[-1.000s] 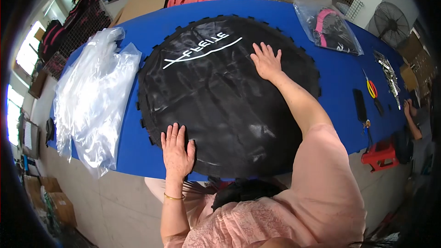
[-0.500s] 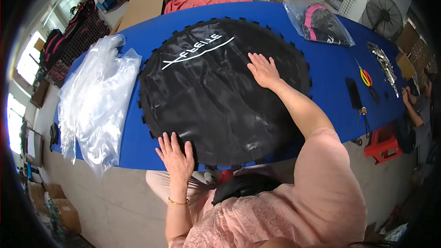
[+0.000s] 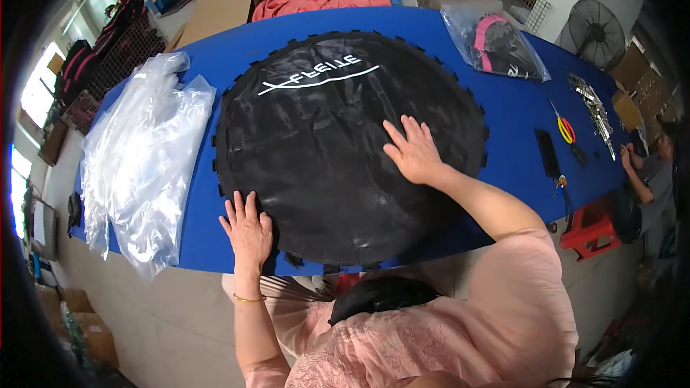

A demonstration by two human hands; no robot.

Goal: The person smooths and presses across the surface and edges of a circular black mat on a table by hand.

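A large round black mat [image 3: 338, 165] with white lettering and small tabs around its edge lies on the blue table [image 3: 248, 39]. My left hand [image 3: 249, 233] rests at the mat's near left edge, fingers spread. Over the right half of the mat, my right hand [image 3: 413, 149] lies palm down with fingers apart. Neither hand grips anything. To the left lies a pile of clear plastic bags [image 3: 144, 165].
At the far right are a bagged black and pink item [image 3: 496, 47], yellow-red snips [image 3: 566, 129], a black phone [image 3: 546, 152] and a heap of metal pieces [image 3: 595, 111]. A red stool [image 3: 593, 226] and another person [image 3: 650, 179] are beyond the right edge.
My right hand has slid toward me across the mat. My left hand has shifted left and slightly away from me. The mat has turned slightly, its lettering moving right.
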